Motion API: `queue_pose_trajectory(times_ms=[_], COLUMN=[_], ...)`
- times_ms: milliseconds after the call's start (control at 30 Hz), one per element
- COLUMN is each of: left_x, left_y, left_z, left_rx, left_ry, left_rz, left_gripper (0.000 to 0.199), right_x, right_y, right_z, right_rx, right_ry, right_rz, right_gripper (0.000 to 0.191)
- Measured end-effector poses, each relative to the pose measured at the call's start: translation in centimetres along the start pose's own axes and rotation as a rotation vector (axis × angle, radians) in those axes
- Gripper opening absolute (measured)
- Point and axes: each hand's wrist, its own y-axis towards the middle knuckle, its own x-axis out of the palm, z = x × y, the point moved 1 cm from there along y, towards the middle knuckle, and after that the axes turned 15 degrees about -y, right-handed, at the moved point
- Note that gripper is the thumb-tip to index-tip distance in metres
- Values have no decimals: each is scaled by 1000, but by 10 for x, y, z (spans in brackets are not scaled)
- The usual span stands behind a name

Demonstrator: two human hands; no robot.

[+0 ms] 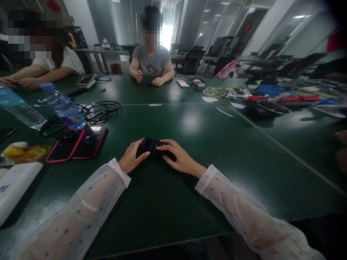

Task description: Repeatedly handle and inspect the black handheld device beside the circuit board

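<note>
A small black handheld device (151, 144) with a dark screen and a few keys lies sideways between my hands, just above or on the green table. My left hand (132, 157) grips its left end, thumb along the near edge. Around the right end my right hand (182, 158) is closed, with a finger over the keys and the thumb at the near side. Part of the device is hidden by my fingers, and its exact kind is unclear.
Left of me are a red-edged phone (90, 142), a red phone case (65, 146), a water bottle (63, 104), black cables (105, 110) and a white box (20, 187). A wrench (224, 112) lies ahead right, near piled cables and bags (273, 101). Two people sit across the table (173, 202).
</note>
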Motion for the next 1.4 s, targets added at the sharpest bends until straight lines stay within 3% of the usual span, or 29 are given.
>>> queue_pose_trajectory(times_ms=[233, 300, 433, 533, 1033, 1400], left_x=[-4, -4, -3, -3, -6, -6], left_y=[4, 4, 4, 4, 3, 2], left_z=[3, 3, 2, 2, 7, 20], left_rx=[-40, -39, -36, -42, -87, -102], left_ry=[-148, -156, -159, -160, -156, -229], left_rz=[-2, -3, -3, -6, -53, -80], left_gripper=[54, 54, 55, 55, 58, 62], right_x=[0, 3, 12, 17, 9, 10], right_y=[1, 1, -1, -3, -1, -4], right_z=[2, 4, 14, 22, 22, 29], right_rx=[54, 93, 193, 246, 387, 472], right_ry=[223, 302, 387, 433, 746, 893], right_rz=[15, 37, 68, 29, -38, -65], right_gripper=[26, 30, 57, 65, 67, 56])
